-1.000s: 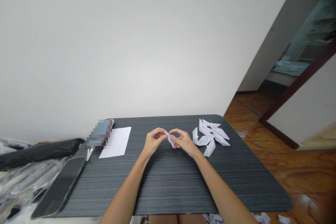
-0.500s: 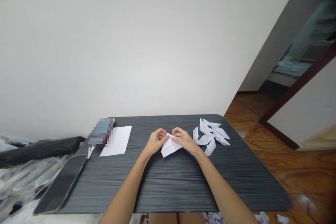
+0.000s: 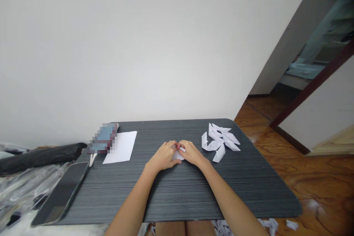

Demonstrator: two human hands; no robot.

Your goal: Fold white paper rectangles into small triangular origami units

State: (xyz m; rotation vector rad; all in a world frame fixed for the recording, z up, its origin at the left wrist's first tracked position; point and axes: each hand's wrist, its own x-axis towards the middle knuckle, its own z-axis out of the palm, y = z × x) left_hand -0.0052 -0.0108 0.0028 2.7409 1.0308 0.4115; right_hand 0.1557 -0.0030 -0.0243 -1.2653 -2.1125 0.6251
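Observation:
A folded piece of white paper (image 3: 179, 156) lies at the middle of the dark table, mostly covered by my hands. My left hand (image 3: 165, 156) rests over its left side, thumb stretched along the near edge and fingers curled on the far part. Against the upper right part, my right hand (image 3: 190, 152) pinches the paper with bent fingers. The fingertips of both hands meet at the top of the fold. To the right lies a loose group of folded white paper pieces (image 3: 220, 150), apart from my right hand.
The dark table (image 3: 182, 199) stands against a white wall. On its left are white sheets (image 3: 123, 147), a blurred-out object (image 3: 103, 138) and a tablet-like black device (image 3: 62, 191) at the edge. Paper scraps (image 3: 292, 225) lie on the wooden floor, near a doorway at right.
My left hand has turned over the paper and now covers most of it. Both hands have drawn together at the fold, and less of the paper shows. The view has shifted slightly.

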